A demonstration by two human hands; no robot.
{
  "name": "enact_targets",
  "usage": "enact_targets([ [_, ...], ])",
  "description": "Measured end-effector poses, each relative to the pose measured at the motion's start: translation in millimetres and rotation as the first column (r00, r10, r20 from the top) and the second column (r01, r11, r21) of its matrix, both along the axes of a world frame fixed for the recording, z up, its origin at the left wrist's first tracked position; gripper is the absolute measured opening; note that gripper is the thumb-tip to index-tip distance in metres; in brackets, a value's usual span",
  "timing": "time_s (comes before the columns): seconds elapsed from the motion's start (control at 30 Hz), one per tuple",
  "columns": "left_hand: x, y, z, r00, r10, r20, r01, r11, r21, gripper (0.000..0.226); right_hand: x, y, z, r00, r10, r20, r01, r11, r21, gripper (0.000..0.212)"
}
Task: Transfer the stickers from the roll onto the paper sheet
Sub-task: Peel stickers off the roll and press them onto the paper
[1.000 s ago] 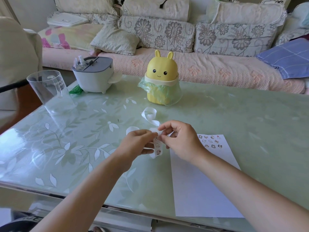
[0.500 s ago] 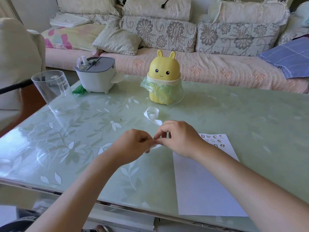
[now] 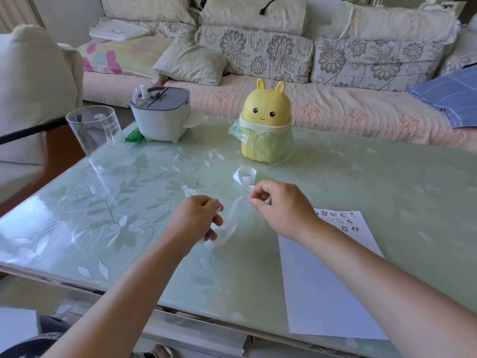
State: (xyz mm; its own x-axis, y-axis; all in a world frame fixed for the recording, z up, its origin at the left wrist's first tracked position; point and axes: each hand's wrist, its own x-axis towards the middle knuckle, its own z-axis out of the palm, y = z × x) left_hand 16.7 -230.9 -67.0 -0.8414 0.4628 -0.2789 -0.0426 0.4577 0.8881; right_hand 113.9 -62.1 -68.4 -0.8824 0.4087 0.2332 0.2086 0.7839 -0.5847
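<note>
Closest to me, my right forearm crosses the left edge of the paper sheet (image 3: 327, 285), which lies flat on the table (image 3: 387, 177) on my right. The arm hides part of that edge. A small cluster of stickers (image 3: 339, 220) sits at the sheet's far end, just beyond my wrist.

My left hand (image 3: 198, 218) is curled closed around the lower end of the sticker strip (image 3: 232, 220). My right hand (image 3: 281, 208) pinches the same strip higher up between thumb and forefinger. The strip hangs in the gap between my hands, above the tabletop. It is too blurred for me to tell what is printed on it. Past my right hand, its loose end curls into a loop on the glass.

Further out stand a clear cup (image 3: 99, 138) on the left and a grey-and-white container (image 3: 161, 115) behind it. A yellow rabbit bin (image 3: 264, 109) with a green bag (image 3: 280, 143) around its waist stands straight beyond the loop. All three are well apart from my hands.

Beyond the table runs a sofa (image 3: 335, 109) with flowered cushions. It has a white tray (image 3: 118, 29) at its left end and a blue cloth (image 3: 449, 96) at its right. An armchair (image 3: 31, 86) is at the far left.
</note>
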Motion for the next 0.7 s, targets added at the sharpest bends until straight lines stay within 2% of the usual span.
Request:
enact_targets([
  [0.13, -2.4, -1.8, 0.8, 1.000, -0.012, 0.010, 0.012, 1.000, -0.003, 0.024, -16.5, 6.1, -2.8, 0.991, -0.127, -0.048, 0.115, 0.972, -0.204, 0.009],
  [0.2, -3.4, -2.3, 2.6, 0.999, -0.001, 0.052, 0.000, 1.000, 0.024, 0.024, -24.2, 8.6, -3.3, 0.992, -0.115, -0.043, 0.103, 0.972, -0.210, 0.027],
  [0.27, -4.4, -2.1, 5.8, 0.996, 0.001, 0.091, -0.006, 0.999, 0.050, 0.023, -27.5, 9.9, -4.7, 0.996, -0.067, 0.057, 0.077, 0.979, -0.187, 0.046],
  [0.37, -4.3, -1.2, 10.9, 0.992, -0.012, 0.126, 0.000, 0.995, 0.096, 0.019, -25.9, 8.6, -8.4, 0.978, -0.033, 0.205, 0.058, 0.992, -0.116, 0.055],
  [0.47, -1.5, -0.4, 9.9, 0.990, -0.087, 0.109, 0.073, 0.989, 0.128, 0.015, -24.7, 6.1, -10.8, 0.986, -0.052, 0.159, 0.064, 0.996, -0.069, 0.043],
  [0.57, 3.2, 1.3, 5.4, 0.978, -0.169, 0.118, 0.149, 0.975, 0.166, 0.015, -23.9, 3.1, -6.8, 0.986, -0.147, 0.078, 0.151, 0.987, -0.048, 0.026],
  [0.67, 5.9, 3.7, 2.5, 0.977, -0.170, 0.126, 0.144, 0.971, 0.188, 0.014, -19.0, 2.5, -1.1, 0.929, -0.283, 0.237, 0.256, 0.957, 0.139, 0.018],
  [0.7, 6.5, 4.3, 1.9, 0.979, -0.163, 0.125, 0.137, 0.971, 0.194, 0.014, -17.1, 2.5, -1.1, 0.913, -0.283, 0.292, 0.253, 0.958, 0.137, 0.019],
])
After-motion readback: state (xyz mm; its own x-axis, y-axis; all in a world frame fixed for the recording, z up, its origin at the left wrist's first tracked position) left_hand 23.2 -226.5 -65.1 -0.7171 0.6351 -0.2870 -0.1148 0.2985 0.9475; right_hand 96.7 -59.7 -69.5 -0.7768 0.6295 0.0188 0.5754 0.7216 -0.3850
